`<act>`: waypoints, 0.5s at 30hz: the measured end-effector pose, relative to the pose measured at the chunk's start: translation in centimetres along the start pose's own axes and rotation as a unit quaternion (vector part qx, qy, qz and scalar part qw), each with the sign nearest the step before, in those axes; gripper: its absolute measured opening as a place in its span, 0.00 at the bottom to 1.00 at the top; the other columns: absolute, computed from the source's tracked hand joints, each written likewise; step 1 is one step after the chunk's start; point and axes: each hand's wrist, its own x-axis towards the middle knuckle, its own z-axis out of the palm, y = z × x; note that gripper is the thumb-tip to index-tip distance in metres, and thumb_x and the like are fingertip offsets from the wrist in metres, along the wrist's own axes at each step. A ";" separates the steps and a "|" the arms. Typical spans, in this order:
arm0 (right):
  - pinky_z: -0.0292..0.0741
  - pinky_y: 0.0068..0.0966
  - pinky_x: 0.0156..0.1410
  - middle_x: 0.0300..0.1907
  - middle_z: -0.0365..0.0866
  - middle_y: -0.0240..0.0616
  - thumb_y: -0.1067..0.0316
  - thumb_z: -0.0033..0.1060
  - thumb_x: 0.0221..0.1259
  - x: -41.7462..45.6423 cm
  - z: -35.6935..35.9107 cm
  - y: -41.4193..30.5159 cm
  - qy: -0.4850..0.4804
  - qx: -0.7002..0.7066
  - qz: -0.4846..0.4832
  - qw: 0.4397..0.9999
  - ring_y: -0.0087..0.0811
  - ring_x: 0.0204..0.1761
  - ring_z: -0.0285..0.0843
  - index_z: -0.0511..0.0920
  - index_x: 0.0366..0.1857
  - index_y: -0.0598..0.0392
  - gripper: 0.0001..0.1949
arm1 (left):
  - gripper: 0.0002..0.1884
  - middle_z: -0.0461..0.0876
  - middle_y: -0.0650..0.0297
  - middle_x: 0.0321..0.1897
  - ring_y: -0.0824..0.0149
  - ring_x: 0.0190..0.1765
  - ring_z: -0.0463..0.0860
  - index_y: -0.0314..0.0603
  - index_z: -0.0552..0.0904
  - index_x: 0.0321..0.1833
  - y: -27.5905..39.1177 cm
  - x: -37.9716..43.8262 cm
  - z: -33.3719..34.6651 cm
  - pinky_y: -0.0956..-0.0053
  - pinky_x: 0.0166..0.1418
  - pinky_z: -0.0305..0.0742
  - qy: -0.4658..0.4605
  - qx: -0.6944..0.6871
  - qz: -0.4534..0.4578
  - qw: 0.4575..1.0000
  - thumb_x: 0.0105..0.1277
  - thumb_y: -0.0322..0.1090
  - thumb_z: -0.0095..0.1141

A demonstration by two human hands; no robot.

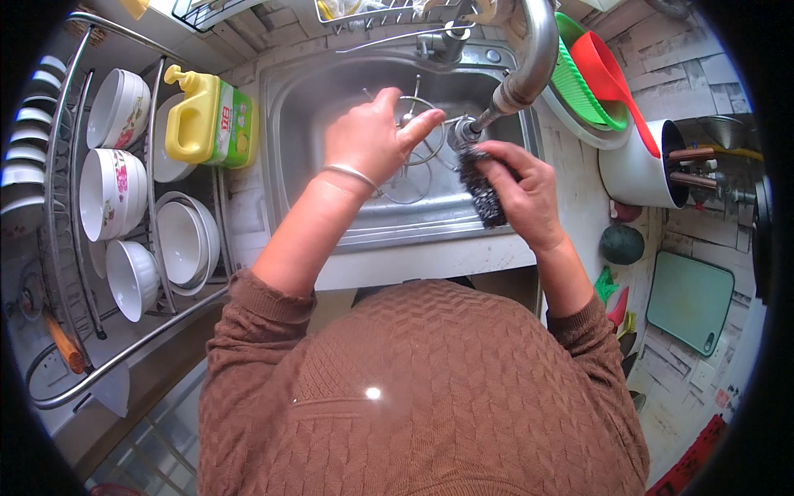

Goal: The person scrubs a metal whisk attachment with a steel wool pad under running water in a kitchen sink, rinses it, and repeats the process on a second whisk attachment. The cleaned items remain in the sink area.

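Observation:
My left hand (372,133) is over the sink, thumb and fingers around a round wire rack (437,149) with short upright legs. My palm hides part of the rack. In my right hand (524,192) is a dark, shiny metal-wool scrubber (487,201), pinched between thumb and fingers. Its upper end is close beside the faucet nozzle (462,131), at the rack's right side; whether scrubber and rack touch is unclear. Below both hands lies the stainless steel sink (304,155). The thick metal faucet pipe (541,56) comes down from above.
Left of the sink stand a yellow detergent jug (192,124) and a metal dish rack (155,204) with white bowls (102,195). On the right are green baskets (574,80), a red ladle (611,74), a white pot (633,177) and a green cutting board (688,304).

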 end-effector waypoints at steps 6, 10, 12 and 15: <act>0.76 0.20 0.44 0.34 0.86 0.37 0.72 0.63 0.61 -2.1 0.1 -0.2 0.040 0.018 0.074 0.996 0.21 0.37 0.81 0.83 0.43 0.64 0.10 | 0.41 0.84 0.44 0.39 0.49 0.47 0.84 0.33 0.82 0.50 0.5 0.3 -2.6 0.61 0.50 0.77 -0.098 -0.002 0.006 0.995 0.57 0.72 0.55; 0.76 0.20 0.44 0.35 0.86 0.37 0.70 0.64 0.61 -2.8 0.3 -0.1 0.046 0.039 0.098 0.993 0.21 0.37 0.81 0.82 0.44 0.65 0.11 | 0.35 0.80 0.49 0.37 0.49 0.44 0.81 0.35 0.83 0.45 -0.5 1.9 -2.5 0.60 0.47 0.77 0.084 0.160 0.297 0.938 0.56 0.66 0.59; 0.76 0.20 0.44 0.35 0.86 0.37 0.71 0.63 0.61 -2.7 0.2 -0.1 0.047 0.045 0.089 0.994 0.21 0.38 0.81 0.81 0.43 0.66 0.11 | 0.33 0.80 0.50 0.36 0.49 0.43 0.81 0.36 0.82 0.47 -1.3 2.5 -1.4 0.60 0.46 0.77 0.052 0.064 0.309 0.947 0.57 0.64 0.59; 0.77 0.21 0.44 0.36 0.86 0.39 0.73 0.63 0.59 -3.1 0.0 -0.3 0.039 0.049 0.095 0.993 0.23 0.38 0.81 0.82 0.43 0.64 0.10 | 0.30 0.80 0.52 0.35 0.51 0.38 0.83 0.43 0.80 0.54 -1.1 2.6 -1.2 0.62 0.43 0.79 -0.035 0.057 0.294 0.954 0.60 0.60 0.60</act>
